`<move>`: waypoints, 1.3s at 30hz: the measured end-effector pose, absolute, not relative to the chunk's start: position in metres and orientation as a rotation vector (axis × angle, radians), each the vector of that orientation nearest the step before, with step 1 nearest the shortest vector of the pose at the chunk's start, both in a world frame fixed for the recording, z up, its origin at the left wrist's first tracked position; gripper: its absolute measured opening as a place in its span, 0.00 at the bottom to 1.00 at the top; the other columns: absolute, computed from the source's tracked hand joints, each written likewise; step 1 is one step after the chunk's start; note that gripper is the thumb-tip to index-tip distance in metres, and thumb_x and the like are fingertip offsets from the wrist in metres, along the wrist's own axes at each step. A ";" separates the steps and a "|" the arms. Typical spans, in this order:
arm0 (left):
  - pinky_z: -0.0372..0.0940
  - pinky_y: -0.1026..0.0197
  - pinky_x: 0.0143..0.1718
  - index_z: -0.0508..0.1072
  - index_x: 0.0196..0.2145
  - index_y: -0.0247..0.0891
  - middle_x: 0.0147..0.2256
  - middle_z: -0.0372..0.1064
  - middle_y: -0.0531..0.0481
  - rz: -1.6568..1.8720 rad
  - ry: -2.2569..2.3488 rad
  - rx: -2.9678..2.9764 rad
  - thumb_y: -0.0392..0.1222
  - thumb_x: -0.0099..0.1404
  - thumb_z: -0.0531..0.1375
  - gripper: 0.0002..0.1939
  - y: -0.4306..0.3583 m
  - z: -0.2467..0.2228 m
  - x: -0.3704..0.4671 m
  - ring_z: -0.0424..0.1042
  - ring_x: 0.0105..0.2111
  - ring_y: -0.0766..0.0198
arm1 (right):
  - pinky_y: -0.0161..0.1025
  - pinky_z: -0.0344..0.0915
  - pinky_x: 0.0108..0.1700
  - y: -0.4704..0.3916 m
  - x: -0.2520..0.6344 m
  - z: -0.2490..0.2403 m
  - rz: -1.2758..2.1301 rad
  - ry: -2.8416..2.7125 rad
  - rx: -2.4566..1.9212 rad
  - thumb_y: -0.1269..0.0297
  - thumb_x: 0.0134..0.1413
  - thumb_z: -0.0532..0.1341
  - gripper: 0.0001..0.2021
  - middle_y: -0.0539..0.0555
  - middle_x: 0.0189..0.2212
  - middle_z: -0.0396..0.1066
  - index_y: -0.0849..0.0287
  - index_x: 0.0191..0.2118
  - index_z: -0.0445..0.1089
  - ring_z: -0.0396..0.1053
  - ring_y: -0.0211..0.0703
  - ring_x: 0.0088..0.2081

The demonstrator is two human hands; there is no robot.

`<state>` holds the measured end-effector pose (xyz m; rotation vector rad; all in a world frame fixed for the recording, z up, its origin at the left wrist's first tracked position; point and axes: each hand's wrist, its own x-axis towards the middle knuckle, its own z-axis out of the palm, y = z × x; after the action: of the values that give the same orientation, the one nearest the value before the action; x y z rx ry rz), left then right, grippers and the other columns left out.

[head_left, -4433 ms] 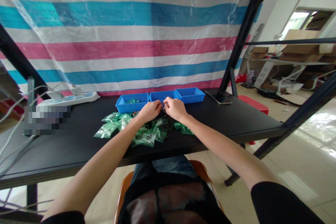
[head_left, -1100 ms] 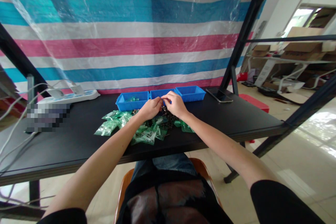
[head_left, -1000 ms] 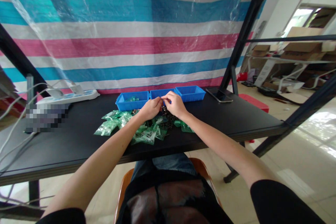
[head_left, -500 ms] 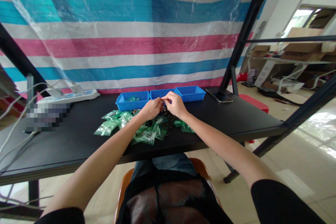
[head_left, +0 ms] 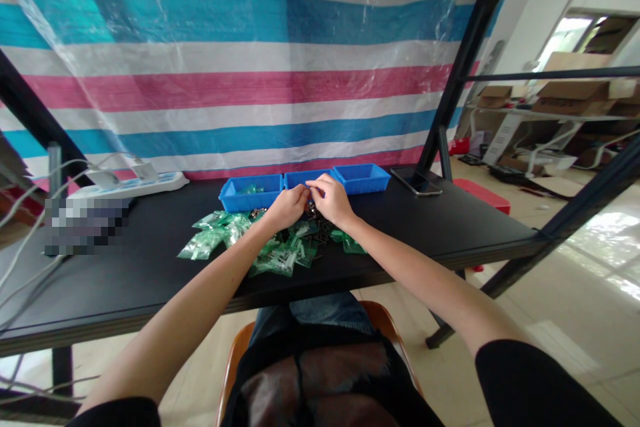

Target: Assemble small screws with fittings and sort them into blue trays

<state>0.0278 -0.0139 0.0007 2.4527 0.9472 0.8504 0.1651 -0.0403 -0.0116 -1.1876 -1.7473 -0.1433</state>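
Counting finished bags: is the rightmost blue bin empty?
Apparently empty: the rightmost blue bin shows only bare blue inside; the left bin holds a green bag.

Bags (head_left: pixel 280 250) before trays (head_left: pixel 253 192) on table (head_left: pixel 150 273)

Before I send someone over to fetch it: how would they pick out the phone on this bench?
Start at the black table in front of the striped tarp and follow the row of three blue trays along its back edge to the right. Just past the last tray, by the slanted black frame post, lies the phone: a flat, dark, glossy slab, unlike the open blue trays beside it.
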 end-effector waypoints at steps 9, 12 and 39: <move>0.56 0.64 0.25 0.60 0.24 0.37 0.20 0.61 0.52 0.910 0.936 2.323 0.40 0.65 0.44 0.14 -0.017 -0.001 0.033 0.62 0.21 0.65 | 0.36 0.64 0.36 -0.037 0.166 -0.014 -0.122 -1.715 -1.070 0.78 0.50 0.54 0.13 0.53 0.29 0.68 0.59 0.33 0.75 0.66 0.39 0.32; 0.56 0.64 0.25 0.60 0.24 0.37 0.20 0.62 0.52 0.910 0.928 2.328 0.40 0.65 0.44 0.14 -0.017 -0.001 0.033 0.62 0.21 0.65 | 0.35 0.64 0.36 -0.037 0.166 -0.013 -0.108 -1.729 -1.077 0.79 0.49 0.54 0.13 0.53 0.28 0.68 0.60 0.31 0.75 0.66 0.39 0.32; 0.54 0.63 0.26 0.68 0.34 0.37 0.24 0.68 0.49 0.882 1.023 2.640 0.42 0.64 0.46 0.13 -0.011 0.003 0.022 0.67 0.25 0.61 | 0.35 0.62 0.32 -0.044 0.177 -0.001 -0.089 -1.811 -1.141 0.73 0.49 0.56 0.05 0.50 0.26 0.65 0.60 0.30 0.68 0.63 0.37 0.26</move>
<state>0.0224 -0.0109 0.0029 2.6403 1.0227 0.8818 0.1769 -0.0436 -0.0013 -1.1411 -1.8108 -0.0893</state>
